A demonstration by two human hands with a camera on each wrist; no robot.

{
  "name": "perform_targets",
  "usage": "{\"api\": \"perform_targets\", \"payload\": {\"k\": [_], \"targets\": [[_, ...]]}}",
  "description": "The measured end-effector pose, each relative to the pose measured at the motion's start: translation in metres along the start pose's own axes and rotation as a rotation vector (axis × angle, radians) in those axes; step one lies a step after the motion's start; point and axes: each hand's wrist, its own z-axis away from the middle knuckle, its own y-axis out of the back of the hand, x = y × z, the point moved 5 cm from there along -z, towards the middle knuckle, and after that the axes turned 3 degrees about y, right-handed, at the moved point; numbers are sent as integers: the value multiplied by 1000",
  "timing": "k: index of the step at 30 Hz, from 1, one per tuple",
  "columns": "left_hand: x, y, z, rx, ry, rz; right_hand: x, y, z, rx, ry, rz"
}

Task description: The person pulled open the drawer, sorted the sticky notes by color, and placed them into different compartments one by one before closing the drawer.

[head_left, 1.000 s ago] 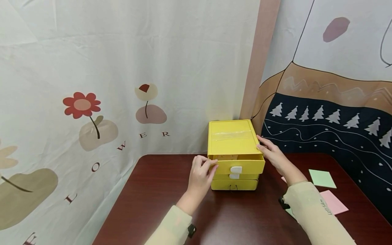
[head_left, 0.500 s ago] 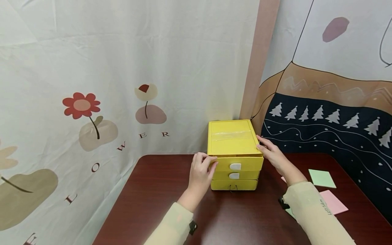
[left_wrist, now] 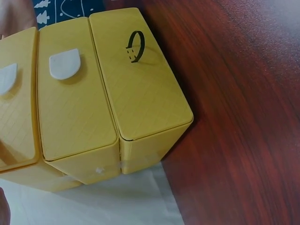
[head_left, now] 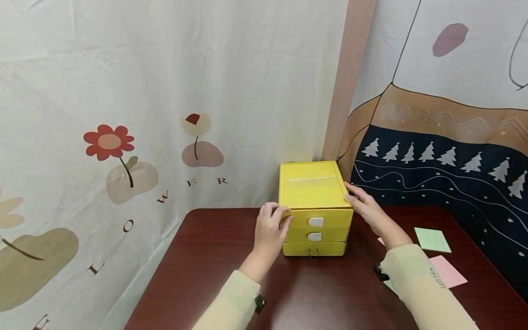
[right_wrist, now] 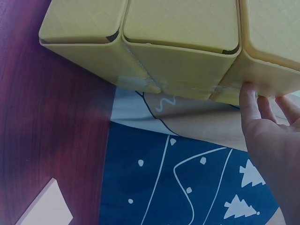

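A yellow three-drawer box (head_left: 311, 195) stands on the table, a strip of clear tape across its lid. Its top drawer (head_left: 299, 221) sits flush with the front. White tab handles mark the top and middle drawers; a thin black loop (left_wrist: 139, 47) is on the bottom one. My left hand (head_left: 270, 227) touches the top drawer's upper left corner, fingers bent at the edge and thumb by the front face. Against the box's right side, near the top, rest the extended fingers of my right hand (head_left: 369, 211). Only a sliver of my left hand shows in the left wrist view.
The dark red-brown table (head_left: 321, 293) bears paper squares at right: a green square (head_left: 432, 239), a pink square (head_left: 447, 271) and others partly behind the right sleeve. A printed curtain (head_left: 247, 91) hangs close behind the box.
The top drawer has slid back into the box from partly pulled out, my left fingers following its corner back. My right hand has stayed at the box's side.
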Motion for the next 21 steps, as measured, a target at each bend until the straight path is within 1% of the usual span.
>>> {"api": "perform_targets", "payload": {"k": [10, 14, 21], "targets": [[-5, -4, -3, -31, 52, -70, 1, 0, -1, -6, 23, -7], [-6, -4, -4, -32, 73, -72, 1, 0, -1, -1, 25, -4], [-11, -4, -5, -56, 150, -45, 0, 0, -1, 11, 21, -7]]}}
